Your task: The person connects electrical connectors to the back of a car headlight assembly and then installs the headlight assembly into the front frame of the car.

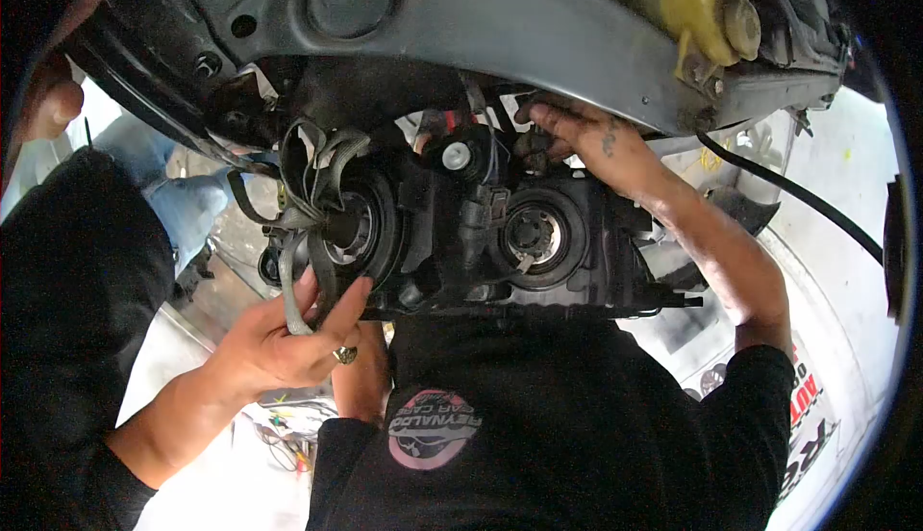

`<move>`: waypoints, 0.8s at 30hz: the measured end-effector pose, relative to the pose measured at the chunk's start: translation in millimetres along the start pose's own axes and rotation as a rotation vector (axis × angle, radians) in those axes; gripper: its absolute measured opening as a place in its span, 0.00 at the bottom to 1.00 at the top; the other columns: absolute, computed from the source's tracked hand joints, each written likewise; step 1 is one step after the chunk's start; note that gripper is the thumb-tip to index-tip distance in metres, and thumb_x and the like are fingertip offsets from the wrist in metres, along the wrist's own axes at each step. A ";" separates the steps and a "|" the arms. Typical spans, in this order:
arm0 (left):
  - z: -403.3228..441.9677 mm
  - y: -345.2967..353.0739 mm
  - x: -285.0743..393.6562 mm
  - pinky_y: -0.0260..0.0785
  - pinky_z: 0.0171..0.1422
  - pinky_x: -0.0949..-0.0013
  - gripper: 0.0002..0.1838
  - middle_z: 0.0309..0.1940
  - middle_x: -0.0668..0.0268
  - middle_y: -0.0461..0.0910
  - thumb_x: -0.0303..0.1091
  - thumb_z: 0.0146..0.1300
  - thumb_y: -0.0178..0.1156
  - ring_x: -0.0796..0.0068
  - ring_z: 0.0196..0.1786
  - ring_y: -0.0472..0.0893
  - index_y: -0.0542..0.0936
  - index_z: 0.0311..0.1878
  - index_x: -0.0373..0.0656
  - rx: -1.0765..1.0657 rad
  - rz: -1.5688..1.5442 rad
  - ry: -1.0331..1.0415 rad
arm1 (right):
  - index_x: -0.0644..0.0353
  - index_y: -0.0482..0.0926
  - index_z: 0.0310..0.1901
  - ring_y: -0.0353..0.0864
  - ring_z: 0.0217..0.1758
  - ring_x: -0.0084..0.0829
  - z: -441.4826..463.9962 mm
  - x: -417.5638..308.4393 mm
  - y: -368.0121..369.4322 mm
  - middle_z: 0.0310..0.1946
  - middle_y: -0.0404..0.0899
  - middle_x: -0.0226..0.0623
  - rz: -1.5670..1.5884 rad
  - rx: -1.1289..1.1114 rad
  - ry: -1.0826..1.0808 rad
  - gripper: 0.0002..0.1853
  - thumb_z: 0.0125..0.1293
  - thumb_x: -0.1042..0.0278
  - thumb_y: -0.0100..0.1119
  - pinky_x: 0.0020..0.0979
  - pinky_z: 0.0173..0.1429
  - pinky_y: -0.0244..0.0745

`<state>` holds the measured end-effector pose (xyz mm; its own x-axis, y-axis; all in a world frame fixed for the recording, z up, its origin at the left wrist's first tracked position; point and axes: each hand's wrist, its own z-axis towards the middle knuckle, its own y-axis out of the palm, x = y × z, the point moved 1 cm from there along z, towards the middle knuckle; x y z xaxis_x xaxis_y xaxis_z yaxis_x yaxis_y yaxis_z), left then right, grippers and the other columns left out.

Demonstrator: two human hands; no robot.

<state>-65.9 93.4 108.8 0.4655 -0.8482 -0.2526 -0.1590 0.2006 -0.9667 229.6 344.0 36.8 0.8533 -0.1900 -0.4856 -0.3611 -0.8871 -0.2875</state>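
Note:
A black headlight unit (pixel 442 252), seen from behind, lies in front of my chest with two round bulb openings. My right hand (pixel 586 137) reaches over its top edge on the right, fingers curled at a dark part that I cannot make out. My left forearm (pixel 363 382) rises from my sleeve behind the unit, and the hand itself is hidden. A co-worker's hand (pixel 288 339) with a ring comes in from the left at a bundle of flat grey straps (pixel 317 189), which hangs by the left bulb opening.
A grey car body panel (pixel 461 31) spans the top, with a yellowish reservoir (pixel 697 16) at upper right. A black hose (pixel 798 189) runs down the right side. Another person's black sleeve (pixel 77 310) and second hand (pixel 53 103) are at left. Loose wires (pixel 288 420) show at lower left.

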 end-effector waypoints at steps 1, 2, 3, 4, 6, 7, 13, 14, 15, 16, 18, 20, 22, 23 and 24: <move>-0.7 -0.2 0.6 0.77 0.55 0.84 0.15 0.56 0.62 0.82 0.22 0.57 0.73 0.80 0.58 0.80 0.83 0.48 0.31 0.003 0.001 0.005 | 0.62 0.75 0.66 0.88 0.44 0.33 -2.3 -1.3 -1.6 0.56 0.84 0.41 -0.040 -0.005 -0.031 0.27 0.76 0.50 0.57 0.33 0.52 0.80; -2.3 -1.1 2.1 0.77 0.54 0.85 0.16 0.56 0.62 0.82 0.22 0.56 0.74 0.81 0.57 0.80 0.83 0.48 0.31 -0.002 0.031 0.033 | 0.62 0.75 0.66 0.88 0.44 0.33 -5.6 -1.7 -2.3 0.56 0.84 0.41 -0.080 -0.011 -0.060 0.27 0.76 0.50 0.57 0.33 0.52 0.80; -3.8 -2.0 3.7 0.77 0.53 0.85 0.17 0.56 0.62 0.82 0.23 0.56 0.75 0.81 0.57 0.80 0.83 0.49 0.30 -0.005 0.061 0.061 | 0.62 0.75 0.66 0.88 0.44 0.32 -7.8 -1.0 -2.9 0.56 0.83 0.40 -0.121 -0.017 -0.090 0.26 0.76 0.50 0.57 0.33 0.52 0.80; -4.3 -1.1 4.0 0.77 0.52 0.86 0.18 0.55 0.62 0.82 0.23 0.55 0.75 0.81 0.57 0.80 0.83 0.49 0.30 -0.016 0.122 0.110 | 0.62 0.75 0.65 0.88 0.44 0.32 -5.5 7.8 -4.6 0.56 0.84 0.40 -0.141 -0.005 -0.173 0.26 0.76 0.50 0.56 0.33 0.52 0.80; -14.0 2.5 11.1 0.76 0.51 0.86 0.20 0.55 0.62 0.82 0.23 0.53 0.77 0.82 0.56 0.80 0.83 0.50 0.31 0.025 0.169 0.137 | 0.63 0.76 0.64 0.88 0.43 0.31 -3.6 25.7 -4.5 0.56 0.84 0.40 -0.161 0.017 -0.277 0.26 0.77 0.50 0.56 0.32 0.52 0.80; -24.1 9.5 19.8 0.76 0.51 0.86 0.21 0.55 0.61 0.82 0.24 0.53 0.77 0.82 0.55 0.80 0.83 0.50 0.31 0.077 0.152 0.113 | 0.63 0.76 0.64 0.88 0.43 0.30 -4.2 26.4 -4.4 0.55 0.84 0.40 -0.161 0.024 -0.298 0.25 0.77 0.51 0.56 0.32 0.52 0.80; -48.3 13.8 25.9 0.72 0.53 0.86 0.16 0.52 0.64 0.81 0.32 0.65 0.71 0.86 0.53 0.79 0.80 0.50 0.32 0.300 0.028 0.030 | 0.53 0.77 0.67 0.87 0.45 0.31 -7.4 8.7 -10.9 0.52 0.86 0.40 -0.035 -0.040 -0.050 0.30 0.76 0.39 0.51 0.33 0.54 0.79; -54.3 15.1 29.3 0.71 0.53 0.86 0.16 0.50 0.65 0.81 0.33 0.66 0.70 0.86 0.52 0.78 0.78 0.50 0.32 0.303 0.268 0.079 | 0.53 0.77 0.66 0.87 0.45 0.30 -4.7 15.7 -9.3 0.50 0.87 0.39 0.004 -0.028 -0.066 0.30 0.76 0.38 0.51 0.32 0.53 0.79; -48.5 12.0 21.3 0.71 0.54 0.86 0.16 0.49 0.66 0.80 0.34 0.68 0.69 0.86 0.51 0.78 0.77 0.49 0.32 0.322 0.508 0.127 | 0.53 0.77 0.66 0.87 0.45 0.29 -4.2 19.8 -7.9 0.48 0.87 0.38 0.042 -0.017 -0.081 0.30 0.75 0.38 0.52 0.32 0.53 0.79; -48.9 11.9 19.2 0.71 0.54 0.86 0.17 0.49 0.66 0.80 0.34 0.67 0.69 0.86 0.51 0.78 0.77 0.49 0.32 0.342 0.649 0.181 | 0.57 0.77 0.65 0.88 0.45 0.30 -5.4 21.2 -8.7 0.50 0.86 0.39 0.069 -0.029 -0.081 0.28 0.76 0.44 0.54 0.31 0.52 0.80; -72.6 18.2 34.2 0.71 0.54 0.86 0.18 0.48 0.66 0.80 0.35 0.67 0.69 0.86 0.50 0.78 0.76 0.49 0.31 0.348 0.849 0.258 | 0.65 0.77 0.62 0.89 0.44 0.31 -6.8 18.6 -9.4 0.52 0.85 0.41 0.118 -0.053 -0.083 0.22 0.76 0.57 0.59 0.29 0.50 0.83; -73.5 16.6 35.0 0.71 0.54 0.85 0.19 0.48 0.66 0.79 0.35 0.67 0.70 0.85 0.50 0.78 0.75 0.49 0.31 0.342 1.041 0.329 | 0.65 0.78 0.60 0.89 0.44 0.32 -8.4 14.2 -8.4 0.51 0.85 0.41 0.190 -0.054 -0.053 0.21 0.76 0.58 0.58 0.29 0.49 0.83; -74.3 13.6 34.2 0.70 0.54 0.85 0.20 0.47 0.66 0.79 0.35 0.66 0.70 0.85 0.49 0.77 0.74 0.50 0.30 0.332 1.248 0.369 | 0.66 0.78 0.59 0.89 0.45 0.32 -9.6 10.4 -8.5 0.51 0.85 0.41 0.220 -0.050 -0.045 0.19 0.77 0.59 0.57 0.29 0.49 0.82; -74.1 11.6 33.8 0.70 0.54 0.85 0.20 0.47 0.66 0.79 0.35 0.66 0.70 0.85 0.49 0.77 0.74 0.50 0.30 0.328 1.250 0.371 | 0.66 0.79 0.58 0.89 0.45 0.32 -9.3 9.6 -9.9 0.50 0.85 0.40 0.212 -0.046 -0.051 0.19 0.77 0.59 0.56 0.29 0.49 0.82; -74.9 8.8 34.1 0.71 0.54 0.84 0.19 0.47 0.66 0.79 0.34 0.66 0.70 0.85 0.49 0.77 0.74 0.49 0.30 0.339 1.214 0.373 | 0.66 0.79 0.57 0.89 0.45 0.32 -9.5 9.0 -10.2 0.50 0.85 0.40 0.205 -0.043 -0.057 0.18 0.77 0.60 0.55 0.28 0.48 0.82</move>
<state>-116.6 29.5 94.8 -0.0936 -0.1148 -0.9890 -0.0530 0.9925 -0.1102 244.5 347.4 43.2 0.7405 -0.3456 -0.5764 -0.5077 -0.8496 -0.1428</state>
